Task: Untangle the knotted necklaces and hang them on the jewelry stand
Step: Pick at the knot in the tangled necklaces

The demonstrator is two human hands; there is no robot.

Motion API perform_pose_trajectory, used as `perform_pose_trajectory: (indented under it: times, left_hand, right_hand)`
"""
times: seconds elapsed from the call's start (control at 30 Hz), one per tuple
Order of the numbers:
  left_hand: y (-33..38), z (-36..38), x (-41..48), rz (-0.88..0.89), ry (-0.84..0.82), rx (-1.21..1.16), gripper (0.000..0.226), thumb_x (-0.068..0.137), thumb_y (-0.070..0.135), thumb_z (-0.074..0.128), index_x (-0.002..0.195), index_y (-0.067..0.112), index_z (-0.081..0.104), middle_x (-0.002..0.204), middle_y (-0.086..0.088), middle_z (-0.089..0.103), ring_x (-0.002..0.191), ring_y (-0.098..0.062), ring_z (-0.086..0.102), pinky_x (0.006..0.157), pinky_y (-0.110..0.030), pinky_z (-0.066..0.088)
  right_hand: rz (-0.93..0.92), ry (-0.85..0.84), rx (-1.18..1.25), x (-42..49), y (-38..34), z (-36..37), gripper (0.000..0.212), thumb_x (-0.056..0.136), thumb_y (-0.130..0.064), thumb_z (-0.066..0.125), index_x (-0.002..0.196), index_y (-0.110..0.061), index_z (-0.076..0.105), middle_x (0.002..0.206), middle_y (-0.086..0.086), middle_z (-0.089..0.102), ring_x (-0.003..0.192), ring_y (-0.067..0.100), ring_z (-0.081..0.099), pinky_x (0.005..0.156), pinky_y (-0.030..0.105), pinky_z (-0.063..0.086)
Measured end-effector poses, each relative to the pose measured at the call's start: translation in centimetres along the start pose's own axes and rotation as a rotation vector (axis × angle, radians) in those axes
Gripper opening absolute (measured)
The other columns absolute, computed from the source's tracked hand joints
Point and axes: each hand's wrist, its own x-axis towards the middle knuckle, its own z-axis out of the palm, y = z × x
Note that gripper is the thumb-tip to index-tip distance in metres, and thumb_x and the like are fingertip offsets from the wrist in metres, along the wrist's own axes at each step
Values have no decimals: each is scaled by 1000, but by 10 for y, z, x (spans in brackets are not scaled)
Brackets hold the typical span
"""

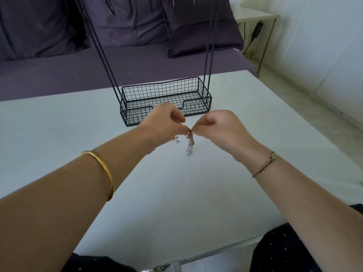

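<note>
Left hand (167, 122) and right hand (218, 127) nearly touching, each pinching the necklaces (189, 143) above the table (176, 193), so the tangle hangs free to pick apart (stand (167, 101) just behind, basket bare).

1. Left hand (167, 122) and right hand (218, 126), fingertips meeting, each pinching the top of a knotted necklace bundle (189, 143) held above the white counter (176, 193).
2. Silver clasp (177, 141) dangling beside the bundle.
3. Black wire jewelry stand (167, 99) with basket base, just behind the hands.
4. Purple sofa (98, 55) beyond the counter.
</note>
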Motion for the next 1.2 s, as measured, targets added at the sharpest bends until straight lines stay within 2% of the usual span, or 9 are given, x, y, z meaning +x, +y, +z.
perform_pose_trajectory:
  times: [0.17, 0.33, 0.43, 0.53, 0.67, 0.8, 0.9, 1.1, 1.2]
  left_hand:
    - [1, -3, -1, 17, 7, 2, 24, 78, 5, 75, 83, 18, 56, 81, -4, 60, 75, -17, 57, 72, -33, 54]
    - [1, -4, -3, 37, 15, 17, 24, 77, 5, 75, 83, 19, 57, 78, -2, 63, 71, -15, 58, 80, -41, 54]
    - [0, -4, -4, 46, 7, 14, 23, 79, 4, 74, 85, 19, 58, 81, -4, 67, 71, -13, 59, 76, -36, 54]
    - [-1, -5, -3, 59, -1, 25, 20, 82, 2, 70, 87, 18, 58, 79, 0, 66, 63, -6, 57, 65, -24, 48]
    - [0, -4, -4, 96, -3, 100, 18, 85, 3, 66, 83, 20, 60, 74, 5, 61, 60, -6, 54, 61, -22, 47]
    - [1, -2, -6, 135, -11, 206, 14, 86, 9, 63, 82, 23, 63, 83, 6, 66, 52, -2, 57, 49, -11, 43]
    - [1, -1, -10, 176, 2, 254, 10, 89, 15, 60, 85, 23, 65, 88, 9, 68, 49, -1, 61, 58, -22, 47]
    - [4, 2, -14, 247, 61, 422, 14, 93, 17, 54, 90, 26, 63, 91, 17, 65, 50, -2, 65, 45, -21, 36]
    - [3, 2, -14, 315, 76, 551, 11, 92, 21, 57, 84, 27, 62, 98, 15, 59, 55, -3, 65, 58, -27, 50]
  right_hand:
    - [-14, -9, -33, 1, -1, 2, 16, 79, -18, 71, 76, -2, 71, 59, -4, 54, 51, 10, 42, 44, 17, 29]
    - [4, -13, -16, 3, -1, 6, 11, 79, -11, 68, 75, -2, 71, 63, 6, 55, 47, 11, 40, 39, 14, 27]
    - [34, -18, 25, 4, -1, 8, 11, 80, -8, 64, 76, 1, 70, 66, 10, 53, 57, 18, 43, 48, 21, 32]
    - [80, -20, 102, 3, -3, 9, 11, 80, -7, 64, 79, 2, 69, 68, 9, 53, 64, 19, 44, 61, 29, 35]
    - [136, -21, 181, 4, -1, 6, 8, 80, -6, 63, 76, -1, 68, 66, 7, 55, 63, 19, 48, 65, 31, 41]
    - [173, -5, 239, 6, 3, 2, 14, 81, -4, 63, 85, 9, 67, 67, 9, 55, 63, 18, 49, 65, 29, 45]
    - [183, -20, 252, 6, 3, -1, 9, 81, -5, 64, 79, 2, 68, 67, 7, 56, 60, 14, 51, 62, 24, 46]
    - [170, -49, 250, 3, 2, 1, 7, 81, -7, 65, 76, -1, 66, 65, 5, 56, 58, 12, 50, 57, 21, 44]
    - [176, -40, 247, 3, 2, 0, 8, 80, -8, 65, 74, -3, 65, 63, 3, 56, 57, 12, 50, 57, 21, 44]
